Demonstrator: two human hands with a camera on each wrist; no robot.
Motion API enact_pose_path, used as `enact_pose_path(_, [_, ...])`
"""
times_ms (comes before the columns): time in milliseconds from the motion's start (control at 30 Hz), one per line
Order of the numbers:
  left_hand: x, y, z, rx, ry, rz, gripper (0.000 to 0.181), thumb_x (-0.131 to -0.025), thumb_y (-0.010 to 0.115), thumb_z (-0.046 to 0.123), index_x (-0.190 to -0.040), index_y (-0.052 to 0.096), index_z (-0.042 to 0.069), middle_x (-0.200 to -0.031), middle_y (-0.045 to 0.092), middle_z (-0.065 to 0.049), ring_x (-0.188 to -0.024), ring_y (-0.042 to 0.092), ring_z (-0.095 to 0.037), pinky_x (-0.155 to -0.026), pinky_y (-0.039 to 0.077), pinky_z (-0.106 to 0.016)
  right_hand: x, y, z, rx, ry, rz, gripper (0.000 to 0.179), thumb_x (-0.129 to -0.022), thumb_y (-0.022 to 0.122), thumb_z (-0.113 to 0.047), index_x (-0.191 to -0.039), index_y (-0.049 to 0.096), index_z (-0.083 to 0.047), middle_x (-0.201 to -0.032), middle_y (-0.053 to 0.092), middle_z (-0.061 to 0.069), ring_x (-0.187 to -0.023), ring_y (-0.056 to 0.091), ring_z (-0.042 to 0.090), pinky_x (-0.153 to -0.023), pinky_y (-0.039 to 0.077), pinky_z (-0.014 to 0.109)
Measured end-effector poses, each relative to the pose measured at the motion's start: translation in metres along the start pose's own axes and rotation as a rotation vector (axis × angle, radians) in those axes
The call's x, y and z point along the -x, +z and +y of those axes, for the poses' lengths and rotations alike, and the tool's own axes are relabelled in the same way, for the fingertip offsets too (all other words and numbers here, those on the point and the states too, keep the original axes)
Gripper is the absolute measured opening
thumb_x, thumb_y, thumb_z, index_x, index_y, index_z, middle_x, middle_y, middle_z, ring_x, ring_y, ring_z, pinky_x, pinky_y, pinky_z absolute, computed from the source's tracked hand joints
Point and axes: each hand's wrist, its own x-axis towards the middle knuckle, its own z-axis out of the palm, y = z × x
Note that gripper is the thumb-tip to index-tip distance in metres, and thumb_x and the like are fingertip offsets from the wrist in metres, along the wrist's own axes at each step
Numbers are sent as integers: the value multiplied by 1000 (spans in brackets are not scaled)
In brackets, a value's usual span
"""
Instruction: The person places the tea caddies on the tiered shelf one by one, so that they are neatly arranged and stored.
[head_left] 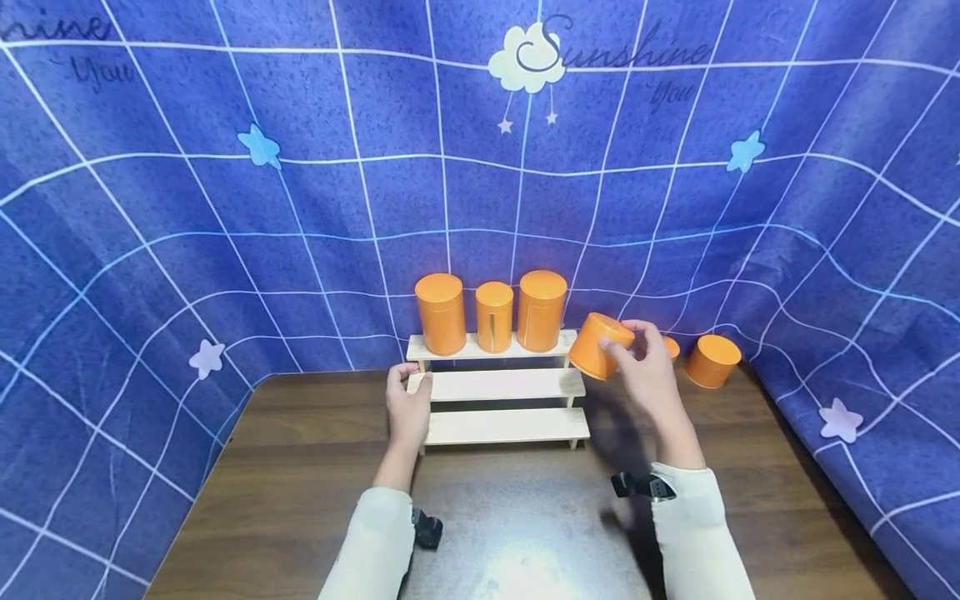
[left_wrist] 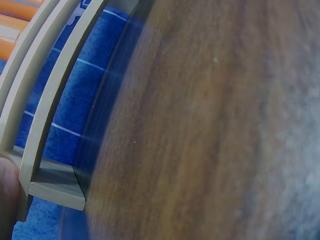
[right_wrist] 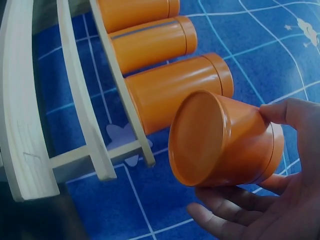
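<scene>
My right hand (head_left: pixel 651 371) holds a short orange canister (head_left: pixel 597 346) in the air, tilted, beside the right end of a three-step wooden display stand (head_left: pixel 498 384). In the right wrist view the thumb is on one side of this canister (right_wrist: pixel 235 142) and the fingers are curled on the other, its flat base facing the stand. My left hand (head_left: pixel 408 408) grips the stand's left end at the middle step, thumb on top. Along the top step stand a tall canister (head_left: pixel 441 315), a narrower one (head_left: pixel 494 318) and another tall one (head_left: pixel 542 312), all orange.
Another short orange canister (head_left: pixel 713 362) stands on the brown wooden table (head_left: pixel 300 467) at the back right. A small orange object (head_left: pixel 672 347), partly hidden by my right hand, lies near it. A blue gridded cloth (head_left: pixel 480 192) hangs behind and along both sides.
</scene>
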Motion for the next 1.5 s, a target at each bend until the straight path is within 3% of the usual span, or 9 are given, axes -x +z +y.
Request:
enact_pose_path(333, [1, -2, 4, -21, 0, 8, 16, -104, 57, 5, -118, 60, -3, -122, 61, -20, -119, 56, -29, -106, 41, -40, 9, 7, -13, -3, -31, -26, 54, -97, 74, -28, -141, 51, -6, -92, 56, -3, -76, 55, 2, -67, 50, 18])
enact_pose_path(633, [1, -3, 5, -24, -3, 7, 16, -102, 56, 3, -117, 60, -3, -121, 61, -20, -114, 55, -26, -100, 41, -35, 19, 18, -23, -60, -26, -53, 57, -99, 73, -28, -141, 43, -3, -108, 54, 10, -76, 58, 5, -63, 61, 27])
enact_pose_path(800, [1, -3, 3, -20, -15, 11, 18, -100, 55, 2, -117, 60, -2, -122, 60, -20, -113, 55, -26, -98, 40, -34, 23, 25, -27, -35, -45, -81, 58, -98, 73, -29, -140, 43, -4, -116, 58, 15, -80, 61, 7, -66, 60, 25])
enact_pose_path(1167, [1, -4, 4, -21, -28, 2, 22, -97, 55, 1, -118, 61, -2, -125, 60, -20, -121, 55, -30, -106, 39, -39, 32, 40, -33, 48, -102, -145, 61, -96, 77, -32, -143, 45, -8, -126, 61, 15, -103, 64, 25, -80, 53, 22])
enact_pose_path(1400, [0, -4, 2, -19, -33, -7, 23, -97, 54, 1, -119, 60, -1, -126, 59, -20, -127, 54, -30, -113, 37, -42, 38, 48, -40, -31, -94, -208, 63, -95, 79, -28, -143, 44, -7, -131, 62, 17, -104, 64, 33, -68, 55, 25])
enact_pose_path(1500, [-1, -4, 1, -19, -32, -9, 23, -97, 54, 2, -119, 61, -1, -126, 59, -19, -126, 53, -29, -112, 37, -41, 40, 52, -41, -38, -93, -222, 63, -95, 79, -26, -144, 44, -8, -134, 63, 17, -106, 66, 33, -69, 57, 26])
